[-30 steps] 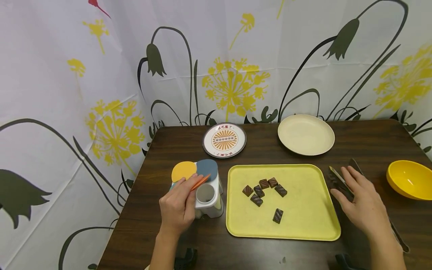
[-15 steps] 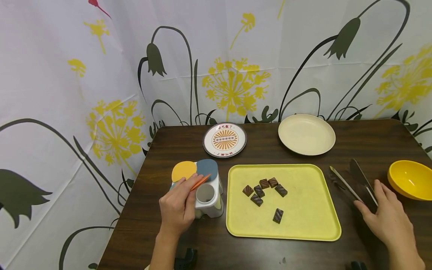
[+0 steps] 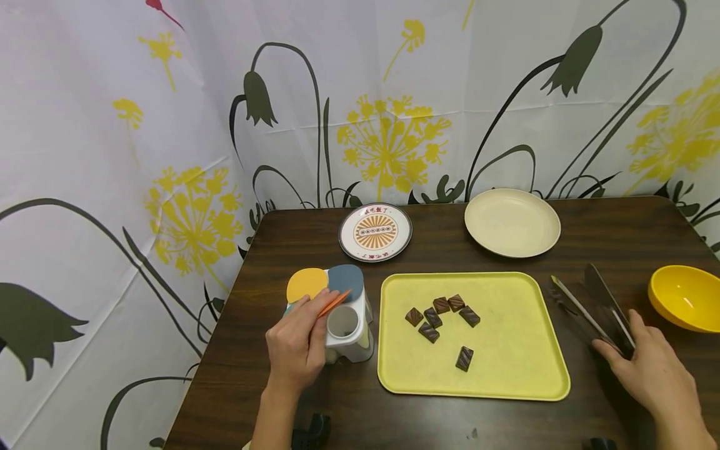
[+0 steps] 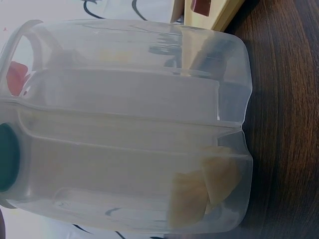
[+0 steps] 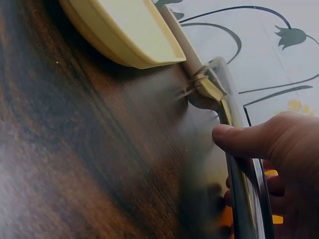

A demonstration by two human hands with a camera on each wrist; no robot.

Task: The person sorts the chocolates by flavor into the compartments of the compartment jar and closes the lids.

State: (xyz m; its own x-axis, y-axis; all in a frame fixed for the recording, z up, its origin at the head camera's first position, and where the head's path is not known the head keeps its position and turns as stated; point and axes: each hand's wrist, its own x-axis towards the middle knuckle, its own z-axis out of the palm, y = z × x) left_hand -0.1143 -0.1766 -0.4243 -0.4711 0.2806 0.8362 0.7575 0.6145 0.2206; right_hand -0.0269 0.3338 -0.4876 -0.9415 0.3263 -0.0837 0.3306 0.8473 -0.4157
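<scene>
My left hand (image 3: 298, 340) pinches an orange lid (image 3: 337, 301), held tilted up beside the round opening of a white, partly see-through storage box (image 3: 354, 350). In the left wrist view, pale pieces (image 4: 189, 199) lie at the bottom of one compartment. My right hand (image 3: 655, 372) grips a pair of metal tongs (image 3: 606, 297) on the table, right of a yellow tray (image 3: 517, 350). The right wrist view has the thumb (image 5: 244, 139) on one arm of the tongs and fingers behind the other. Several dark striped chocolates (image 3: 464, 358) lie on the tray.
A yellow bowl (image 3: 689, 303) stands at the right, beyond the right hand. Along the back are a cream oval plate (image 3: 512, 225) and a white patterned plate (image 3: 375, 232). A flowered cloth (image 3: 427, 56) hangs behind the dark wooden table (image 3: 270, 244).
My right hand has moved right and nearer to me, from above the tongs' front part to their middle, where it now grips them. The left hand and orange lid have stayed put.
</scene>
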